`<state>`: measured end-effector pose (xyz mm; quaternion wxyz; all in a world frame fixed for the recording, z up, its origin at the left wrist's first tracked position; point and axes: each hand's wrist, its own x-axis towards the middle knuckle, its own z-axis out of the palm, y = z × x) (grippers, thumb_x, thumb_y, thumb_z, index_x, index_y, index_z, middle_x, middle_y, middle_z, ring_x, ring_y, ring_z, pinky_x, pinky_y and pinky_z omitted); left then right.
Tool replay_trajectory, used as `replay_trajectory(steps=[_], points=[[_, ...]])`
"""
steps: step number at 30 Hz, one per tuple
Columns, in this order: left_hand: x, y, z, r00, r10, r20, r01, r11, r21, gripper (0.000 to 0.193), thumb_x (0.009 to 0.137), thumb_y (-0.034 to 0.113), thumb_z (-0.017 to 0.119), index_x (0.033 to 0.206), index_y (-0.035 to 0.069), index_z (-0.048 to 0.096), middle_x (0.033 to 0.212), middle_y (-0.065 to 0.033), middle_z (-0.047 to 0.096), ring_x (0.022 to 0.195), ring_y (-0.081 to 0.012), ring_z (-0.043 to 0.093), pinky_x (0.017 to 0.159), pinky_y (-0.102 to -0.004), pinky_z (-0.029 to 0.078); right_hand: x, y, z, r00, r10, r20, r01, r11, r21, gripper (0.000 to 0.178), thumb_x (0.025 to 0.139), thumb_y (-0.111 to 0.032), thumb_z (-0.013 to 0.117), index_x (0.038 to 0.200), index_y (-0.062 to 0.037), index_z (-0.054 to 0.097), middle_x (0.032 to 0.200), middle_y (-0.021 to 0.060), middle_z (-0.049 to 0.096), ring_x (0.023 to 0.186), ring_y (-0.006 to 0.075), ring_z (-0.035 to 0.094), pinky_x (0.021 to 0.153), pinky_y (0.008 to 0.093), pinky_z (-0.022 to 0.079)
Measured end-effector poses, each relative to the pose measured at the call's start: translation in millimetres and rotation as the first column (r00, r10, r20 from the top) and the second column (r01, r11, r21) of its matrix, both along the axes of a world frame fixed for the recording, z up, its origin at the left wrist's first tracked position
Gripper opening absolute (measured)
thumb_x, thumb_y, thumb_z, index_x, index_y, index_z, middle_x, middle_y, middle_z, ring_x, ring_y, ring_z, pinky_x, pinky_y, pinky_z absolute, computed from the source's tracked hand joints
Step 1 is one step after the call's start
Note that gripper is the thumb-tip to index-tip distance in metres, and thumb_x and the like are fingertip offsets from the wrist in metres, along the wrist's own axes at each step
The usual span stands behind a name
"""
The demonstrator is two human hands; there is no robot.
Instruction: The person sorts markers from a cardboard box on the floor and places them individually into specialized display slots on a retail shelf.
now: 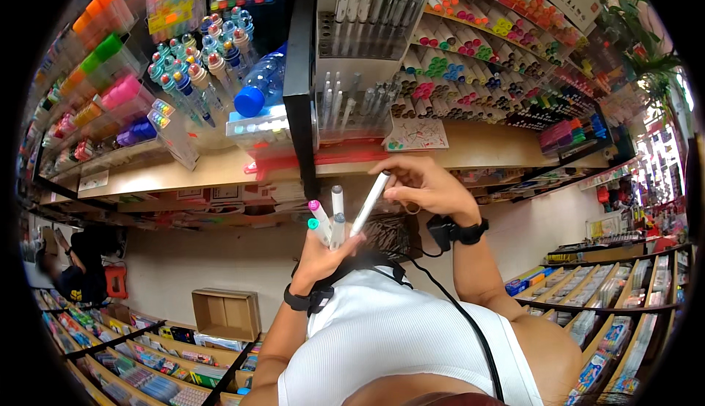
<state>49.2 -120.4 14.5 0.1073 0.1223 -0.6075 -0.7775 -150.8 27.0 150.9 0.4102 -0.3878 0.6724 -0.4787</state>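
Note:
My left hand (323, 261) is wrapped round several white markers, which stand up out of the fist. Their end colours differ: a pink-ended marker (316, 209), a teal-ended marker (316, 225), and two with grey ends, one of them a taller grey-ended marker (338, 204). My right hand (426, 186) pinches the dark top end of another white marker (369, 204). This one leans up to the right, its lower end at the left hand's fingertips. Whether the left fingers also grip it I cannot tell.
Ahead, a wooden shelf edge (470, 145) runs under racks of stacked markers (440, 64). A black post (299, 105) divides it; left of that are clustered pens (194, 68) and a blue bottle (262, 83). A cardboard box (226, 314) sits behind left. Another person (81, 266) is far left.

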Motion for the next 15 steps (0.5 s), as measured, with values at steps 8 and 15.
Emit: replay_trajectory(steps=[8, 15], points=[[-8.6, 4.4, 16.7, 0.998, -0.057, -0.008, 0.057, 0.997, 0.06, 0.013, 0.089, 0.009, 0.077, 0.093, -0.002, 0.071, 0.084, -0.0062, 0.073, 0.064, -0.01, 0.064, 0.055, -0.024, 0.048, -6.3, 22.8, 4.2, 0.966, -0.237, -0.105, 0.231, 0.971, -0.066, 0.018, 0.101, -0.01, 0.061, 0.115, 0.0007, 0.065, 0.078, 0.0035, 0.068, 0.065, 0.007, 0.062, 0.055, 0.021, 0.048], [-3.2, 3.4, -0.7, 0.996, -0.088, 0.02, 0.087, 0.996, 0.023, 0.008, 0.088, 0.003, 0.075, 0.087, -0.004, 0.069, 0.077, -0.006, 0.07, 0.063, -0.0104, 0.063, 0.055, -0.0243, 0.047, -31.0, 44.2, 62.8, 0.466, -0.839, -0.281, 0.41, 0.486, -0.772, 0.02, 0.104, -0.012, 0.06, 0.119, 0.0012, 0.061, 0.085, 0.009, 0.072, 0.068, 0.0105, 0.064, 0.06, 0.0228, 0.05]])
